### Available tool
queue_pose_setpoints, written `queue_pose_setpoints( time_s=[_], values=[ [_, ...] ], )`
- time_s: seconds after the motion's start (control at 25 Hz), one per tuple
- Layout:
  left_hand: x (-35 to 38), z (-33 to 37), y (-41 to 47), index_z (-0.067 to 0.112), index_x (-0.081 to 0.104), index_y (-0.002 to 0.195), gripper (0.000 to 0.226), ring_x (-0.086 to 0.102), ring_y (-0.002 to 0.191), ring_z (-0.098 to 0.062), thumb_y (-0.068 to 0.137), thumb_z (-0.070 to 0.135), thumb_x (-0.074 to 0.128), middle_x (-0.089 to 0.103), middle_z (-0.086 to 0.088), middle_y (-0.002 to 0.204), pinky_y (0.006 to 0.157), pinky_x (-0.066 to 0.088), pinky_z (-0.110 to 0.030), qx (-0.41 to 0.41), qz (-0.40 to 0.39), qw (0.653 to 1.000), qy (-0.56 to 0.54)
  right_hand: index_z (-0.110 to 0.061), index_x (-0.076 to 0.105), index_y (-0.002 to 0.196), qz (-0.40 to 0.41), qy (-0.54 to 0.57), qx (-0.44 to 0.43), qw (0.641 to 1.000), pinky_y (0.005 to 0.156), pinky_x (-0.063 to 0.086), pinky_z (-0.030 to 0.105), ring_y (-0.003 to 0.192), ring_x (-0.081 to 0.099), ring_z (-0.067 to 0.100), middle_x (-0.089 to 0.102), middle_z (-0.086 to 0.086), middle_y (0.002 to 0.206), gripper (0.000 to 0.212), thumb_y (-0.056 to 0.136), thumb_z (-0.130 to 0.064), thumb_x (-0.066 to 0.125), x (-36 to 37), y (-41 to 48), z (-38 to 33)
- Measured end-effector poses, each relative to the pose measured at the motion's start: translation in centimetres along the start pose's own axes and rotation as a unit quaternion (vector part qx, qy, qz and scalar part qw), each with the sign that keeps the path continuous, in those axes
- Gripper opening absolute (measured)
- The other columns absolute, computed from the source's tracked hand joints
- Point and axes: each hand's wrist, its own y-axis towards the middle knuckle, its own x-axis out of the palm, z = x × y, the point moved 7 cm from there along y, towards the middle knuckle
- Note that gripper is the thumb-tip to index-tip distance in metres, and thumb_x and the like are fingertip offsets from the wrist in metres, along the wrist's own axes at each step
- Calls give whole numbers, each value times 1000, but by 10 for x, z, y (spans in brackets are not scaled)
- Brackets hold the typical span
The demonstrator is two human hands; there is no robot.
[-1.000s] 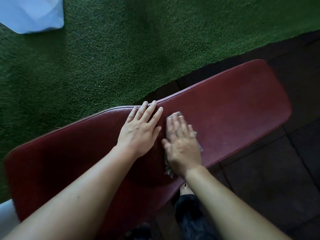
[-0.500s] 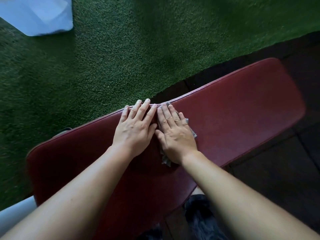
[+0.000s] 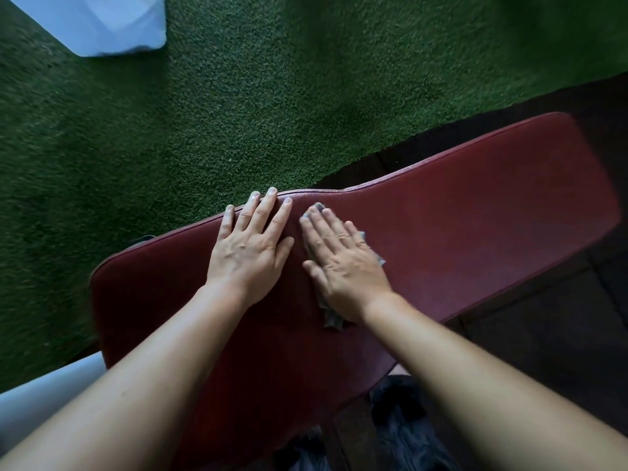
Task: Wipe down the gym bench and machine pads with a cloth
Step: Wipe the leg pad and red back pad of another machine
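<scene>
A long dark red padded gym bench (image 3: 475, 212) runs from lower left to upper right. My left hand (image 3: 249, 248) lies flat on the pad, fingers spread, fingertips at the far edge, holding nothing. Just to its right my right hand (image 3: 343, 260) presses flat on a small grey cloth (image 3: 331, 317). The cloth is mostly hidden under the palm; its edges show at the fingertips, beside the knuckles and below the wrist.
Green artificial turf (image 3: 238, 96) lies beyond the bench. Dark rubber floor tiles (image 3: 560, 334) are on the near right. A pale blue-white object (image 3: 102, 22) sits at the top left, and a white surface (image 3: 40, 396) at the lower left. Dark clothing (image 3: 401, 423) shows below the bench.
The right hand slid the cloth toward the bench's far edge beside the left hand, then eased slightly right. The left hand stayed planted. The view shifted, so the bench sits further right.
</scene>
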Motion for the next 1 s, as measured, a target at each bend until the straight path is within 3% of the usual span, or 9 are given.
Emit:
queue_pose_setpoints(
  time_s=[0.16, 0.24, 0.4, 0.48, 0.64, 0.72, 0.8, 0.88, 1.0],
  values=[
    [1, -3, -16, 30, 26, 163, 67, 10, 160, -21, 100, 54, 28, 16, 1, 173, 128, 10, -52, -1, 8, 1000, 8, -17, 10, 165, 22, 3, 209, 978, 128, 8, 47, 160, 0, 20, 3, 4, 173, 77, 97, -51, 18, -23, -10, 114],
    [2, -3, -22, 31, 27, 163, 67, 10, 160, -21, 100, 54, 30, 16, 1, 173, 128, 9, -52, 1, 9, 1000, 8, -13, 8, 165, 38, 22, 279, 959, 128, 5, 49, 160, -2, 24, 0, 7, 173, 82, 93, -53, 12, -24, -1, 103],
    [2, -3, -29, 31, 31, 162, 66, 12, 160, -22, 99, 54, 33, 17, 1, 173, 127, 12, -54, 3, 10, 1000, 7, -14, 15, 165, 2, 8, 43, 999, 128, 3, 44, 160, -1, 24, 5, 6, 173, 74, 101, -48, 27, 14, -27, -38],
    [3, -5, -36, 31, 32, 161, 66, 12, 160, -22, 99, 53, 34, 17, 0, 173, 127, 13, -55, 9, 7, 1000, 8, -20, 17, 165, -9, -8, -22, 1000, 128, 7, 42, 160, 2, 17, 10, 0, 173, 71, 102, -47, 34, 19, -64, -30],
    [2, -6, -50, 32, 29, 162, 66, 8, 160, -21, 100, 53, 34, 13, 1, 173, 128, 10, -54, 2, 3, 1000, 10, -20, 9, 165, 16, 1, 206, 978, 127, 11, 50, 158, -6, 12, 1, -1, 173, 74, 99, -50, 21, 0, -90, 100],
    [3, -3, -53, 32, 26, 163, 64, 4, 160, -21, 103, 51, 36, 9, 1, 174, 128, 6, -54, -7, -4, 1000, 7, -13, 10, 165, 41, 16, 279, 959, 128, 10, 50, 159, -2, 19, 1, 5, 173, 76, 99, -49, 17, -3, -89, 97],
    [6, -1, -55, 31, 22, 164, 65, 0, 160, -22, 103, 50, 39, 6, 1, 174, 128, 3, -55, -13, -16, 1000, 2, -7, 18, 163, 71, -1, 235, 969, 125, 13, 52, 159, 10, 29, 11, 12, 171, 75, 99, -46, 26, 11, -92, 31],
    [6, 0, -58, 31, 22, 164, 67, 0, 161, -22, 102, 51, 40, 5, 0, 174, 128, 3, -55, -13, -20, 1000, 0, -9, 25, 162, 58, -9, 104, 993, 125, 14, 50, 158, 14, 29, 18, 11, 171, 72, 100, -44, 36, 33, -117, -44],
    [7, -1, -64, 32, 21, 164, 67, -2, 160, -21, 103, 52, 40, 4, 1, 174, 128, 3, -55, -8, -26, 1000, 0, -16, 25, 163, 50, -40, 4, 998, 124, 19, 49, 159, 15, 24, 18, 6, 171, 69, 101, -43, 38, 38, -138, -33]
  ],
)
